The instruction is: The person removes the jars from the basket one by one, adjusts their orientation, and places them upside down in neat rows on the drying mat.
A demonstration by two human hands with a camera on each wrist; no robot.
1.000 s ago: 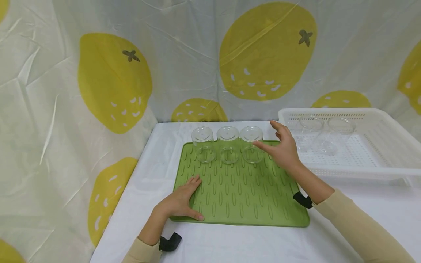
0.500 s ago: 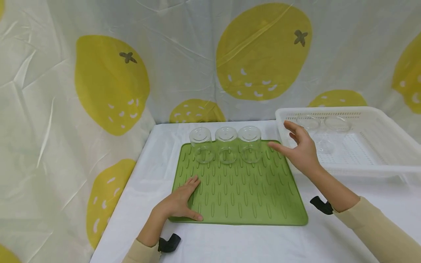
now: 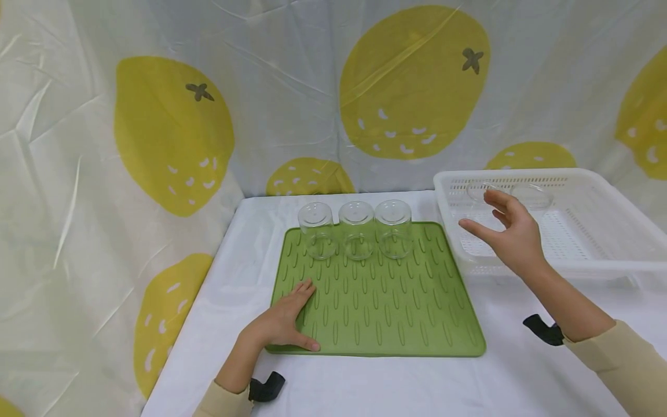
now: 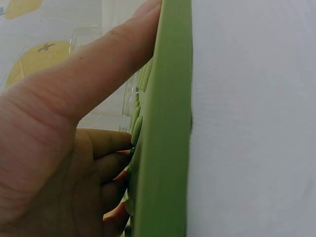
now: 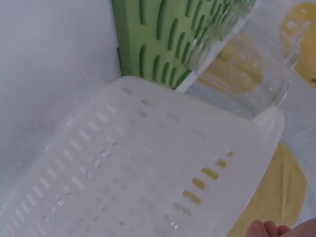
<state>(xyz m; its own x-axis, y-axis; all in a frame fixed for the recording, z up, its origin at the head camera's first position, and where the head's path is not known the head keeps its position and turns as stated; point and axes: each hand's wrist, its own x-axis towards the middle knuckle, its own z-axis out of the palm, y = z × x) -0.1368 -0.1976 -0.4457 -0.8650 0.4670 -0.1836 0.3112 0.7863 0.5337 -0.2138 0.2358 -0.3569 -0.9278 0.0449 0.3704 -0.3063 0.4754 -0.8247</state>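
Three clear glasses (image 3: 357, 230) stand upside down in a row along the back of a green ribbed drying mat (image 3: 385, 313). The left hand (image 3: 283, 318) rests on the mat's front left corner; its thumb (image 4: 103, 64) lies along the mat's edge in the left wrist view. Over the left part of a white perforated basket (image 3: 615, 220), the right hand (image 3: 513, 237) hovers with thumb and fingers spread and nothing between them. Two clear glasses (image 3: 537, 197) are inside the basket, partly hidden behind this hand. Only some fingertips (image 5: 269, 229) show in the right wrist view.
The basket stands to the right of the mat, its near rim (image 3: 568, 265) raised above the white tablecloth (image 3: 396, 388). A lemon-print curtain (image 3: 292, 87) hangs behind and to the left of the table.
The right hand has moved right, from beside the rightmost glass on the mat to over the basket, with its fingers spread throughout. The left hand has stayed on the mat.
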